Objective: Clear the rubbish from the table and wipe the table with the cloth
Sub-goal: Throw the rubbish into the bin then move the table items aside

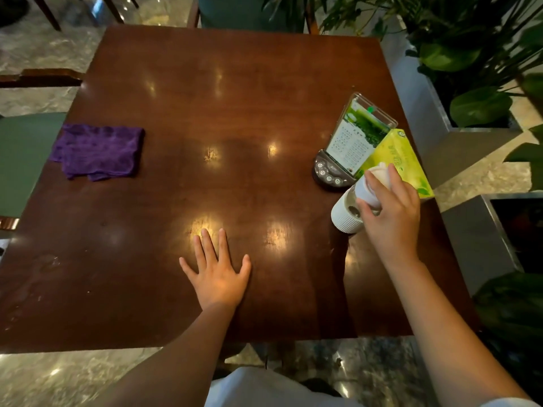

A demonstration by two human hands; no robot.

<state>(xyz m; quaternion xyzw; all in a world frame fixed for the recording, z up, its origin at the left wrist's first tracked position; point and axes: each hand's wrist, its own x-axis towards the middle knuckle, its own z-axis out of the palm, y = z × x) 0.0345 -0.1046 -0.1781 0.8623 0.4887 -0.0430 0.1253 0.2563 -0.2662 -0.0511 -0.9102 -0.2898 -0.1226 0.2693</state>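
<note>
A folded purple cloth [98, 151] lies near the left edge of the dark wooden table [229, 98]. My left hand [217, 274] rests flat on the table near the front, fingers spread. My right hand [392, 212] grips a white crumpled piece of rubbish [371, 183] just above a white ribbed holder [343, 214] at the table's right side.
A menu stand on a dark button base [357, 139] and a yellow-green tissue box [402, 157] stand at the right edge. Metal planters with leafy plants [470, 69] line the right side. A green chair seat [23, 160] sits to the left, another chair [241, 10] beyond the far edge.
</note>
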